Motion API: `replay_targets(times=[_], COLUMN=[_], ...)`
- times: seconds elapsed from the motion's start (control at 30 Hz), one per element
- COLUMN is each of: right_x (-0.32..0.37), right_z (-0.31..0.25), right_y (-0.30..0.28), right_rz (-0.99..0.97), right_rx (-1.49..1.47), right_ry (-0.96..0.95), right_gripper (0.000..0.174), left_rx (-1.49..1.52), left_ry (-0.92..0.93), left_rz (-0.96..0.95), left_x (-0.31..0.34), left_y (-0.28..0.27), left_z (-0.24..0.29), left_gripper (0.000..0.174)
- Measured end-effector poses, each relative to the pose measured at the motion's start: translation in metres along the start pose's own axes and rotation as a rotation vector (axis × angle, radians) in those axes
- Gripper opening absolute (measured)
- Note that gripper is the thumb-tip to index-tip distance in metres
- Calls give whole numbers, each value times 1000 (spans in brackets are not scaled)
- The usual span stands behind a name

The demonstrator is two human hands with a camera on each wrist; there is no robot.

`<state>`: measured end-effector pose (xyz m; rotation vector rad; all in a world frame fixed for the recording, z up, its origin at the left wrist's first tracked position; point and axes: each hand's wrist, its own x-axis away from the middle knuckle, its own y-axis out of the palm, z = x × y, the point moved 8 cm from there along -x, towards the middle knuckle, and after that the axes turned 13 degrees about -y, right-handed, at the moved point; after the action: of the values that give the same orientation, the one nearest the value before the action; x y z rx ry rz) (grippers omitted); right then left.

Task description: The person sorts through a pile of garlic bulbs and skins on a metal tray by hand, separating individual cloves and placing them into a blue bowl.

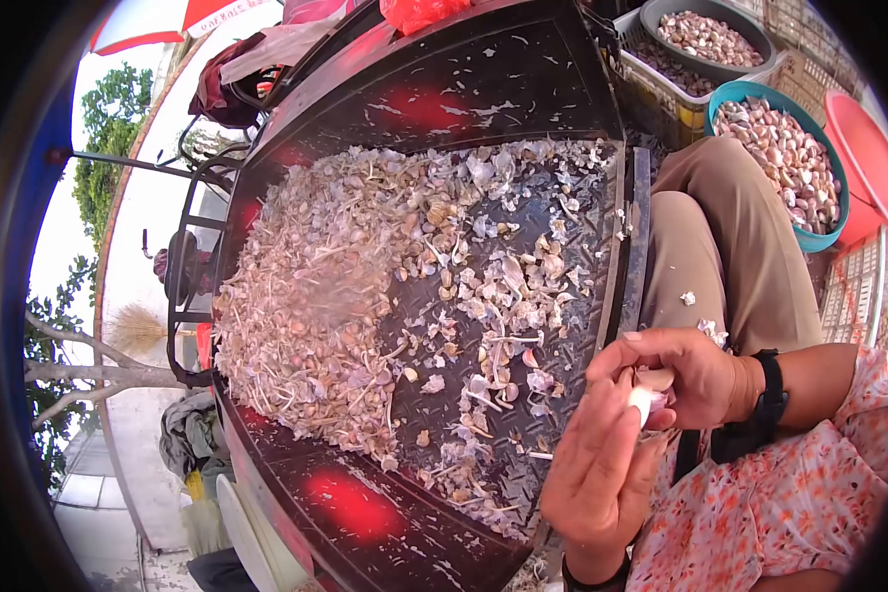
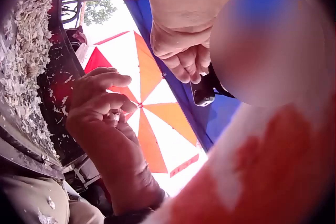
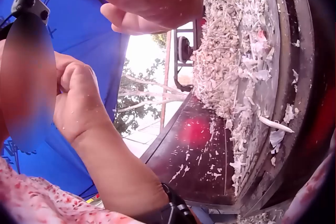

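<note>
Close together at the front of the tray, both hands work on a pale garlic clove (image 1: 641,403). The right hand (image 1: 699,367) holds it from above with bent fingers, and a tan papery piece (image 1: 655,379) shows beside it. From below, the left hand (image 1: 597,483) meets the clove with its fingertips. In the left wrist view the left hand (image 2: 184,45) has curled fingers, and the right hand (image 2: 100,108) shows a small pale bit by its palm. The right wrist view hides the clove behind the right hand (image 3: 147,1); the left hand (image 3: 79,98) is bent there.
A dark metal tray (image 1: 434,385) carries a large heap of garlic skins and stalks (image 1: 306,296). Beside the trousered legs (image 1: 735,227) stand a teal basin (image 1: 722,99) of cloves, a grey basin (image 1: 661,44) and a pink bucket (image 1: 863,168). Skin scraps lie on the trousers.
</note>
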<state>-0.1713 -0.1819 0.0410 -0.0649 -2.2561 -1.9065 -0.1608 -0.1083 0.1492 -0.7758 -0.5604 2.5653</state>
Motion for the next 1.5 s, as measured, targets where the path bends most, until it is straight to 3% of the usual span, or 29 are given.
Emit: replay_targets(times=[0.07,0.13,0.23,0.3,0.4,0.43,0.47,0.53,0.67,0.73,0.8,0.87,0.9,1.0,1.13,1.2,1.27,1.43,1.5], right_x=[3,7,29,59,121,147,161,160,134,91,47,22,-10,-61,-110,-123,-130,-147,-147], right_z=[-15,-38,-105,-165,-261,-282,-304,-306,-287,-239,-181,-151,-97,-35,11,26,45,36,27], right_y=[-10,-16,-33,-56,-127,-146,-169,-151,-117,-78,-43,-33,-1,13,8,4,-8,-33,-25], right_rz=[87,33,110,226,397,688,704,845,690,382,193,60,-357,-546,-557,-561,-656,-494,-482], right_rx=[-30,-78,30,156,499,719,964,1349,1538,1589,1490,1423,1730,1826,2120,2208,2428,2451,2322], right_ry=[-59,-129,-435,-701,-1056,-1148,-1142,-1019,-1091,-971,-718,-654,-737,-623,-548,-480,-273,-371,-558], right_gripper=[27,22,17,15,21,24,27,31,31,25,20,17,18,20,24,25,25,21,19], left_rx=[-122,-280,-428,-709,-902,-981,-980,-1057,-933,-910,-894,-865,-867,278,741,791,915,962,1000], left_ry=[-102,-382,-471,-459,-371,-375,-376,-324,-301,-322,-346,-483,-487,-972,-1016,-1008,-972,-959,-965], left_rz=[78,146,131,-7,-109,-169,-163,-207,-163,-135,-102,-99,-90,152,262,270,286,297,305], left_x=[0,1,4,5,6,7,7,6,9,13,15,18,18,43,56,65,71,90,99], left_y=[-3,-19,-32,-26,-17,-13,-13,-7,-15,-20,-28,-37,-40,-59,-69,-72,-72,-68,-66], left_z=[-36,-88,-146,-167,-185,-191,-192,-193,-188,-191,-191,-195,-194,-218,-196,-192,-186,-175,-172], left_gripper=[16,16,14,14,12,10,10,16,22,23,24,20,20,26,26,25,24,22,21])
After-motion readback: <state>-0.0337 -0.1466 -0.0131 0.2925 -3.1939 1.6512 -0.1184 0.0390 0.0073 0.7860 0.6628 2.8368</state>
